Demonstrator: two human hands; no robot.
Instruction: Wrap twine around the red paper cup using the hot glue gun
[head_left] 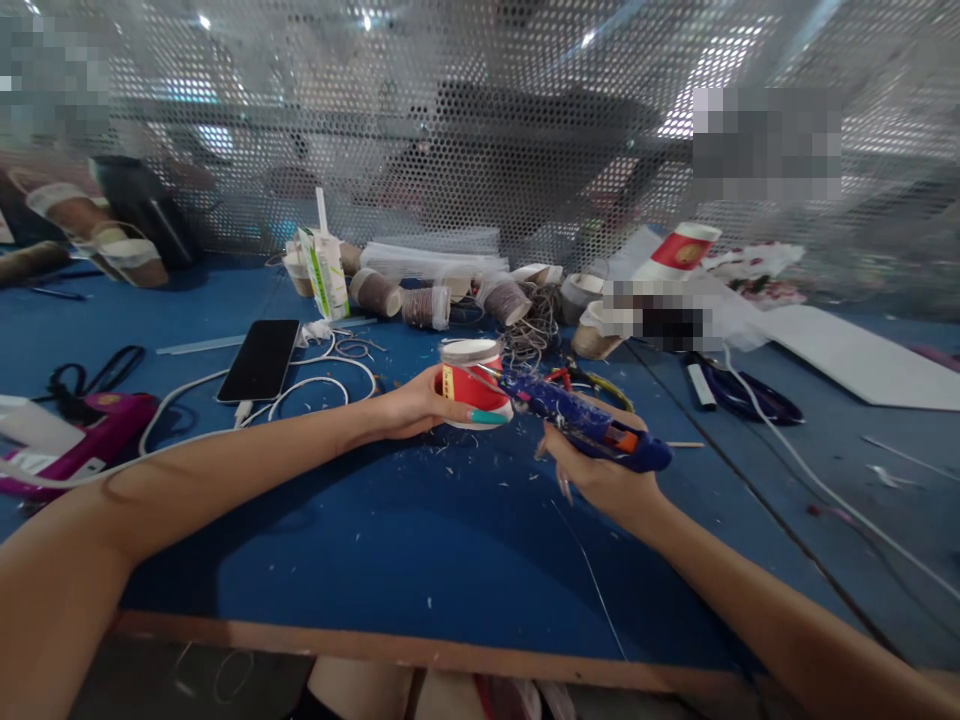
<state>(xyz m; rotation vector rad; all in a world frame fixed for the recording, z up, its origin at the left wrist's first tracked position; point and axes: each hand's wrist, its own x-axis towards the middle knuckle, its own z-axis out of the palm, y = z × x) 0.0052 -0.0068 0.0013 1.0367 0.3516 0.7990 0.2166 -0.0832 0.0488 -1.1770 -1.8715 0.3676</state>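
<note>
A red and white paper cup (474, 385) is held above the blue table by my left hand (420, 402), its fingers closed around the cup's left side. My right hand (600, 470) grips a blue glue gun (577, 415) with an orange part near its back end. The gun's nozzle points left and meets the upper right of the cup; whether it touches cannot be made out. Behind the cup lies a tangle of brown cord (534, 325). Several cups wound with cord, such as this cord-wrapped cup (426, 308), lie beyond it.
A black phone (260, 360) with a white cable lies left. Further left are a magenta device (112, 435) and a dark bottle (146, 210). A drink carton (325, 275) stands behind. At right are another red cup (679, 252) and a white board (862, 355). Perforated metal mesh (390, 140) closes the back.
</note>
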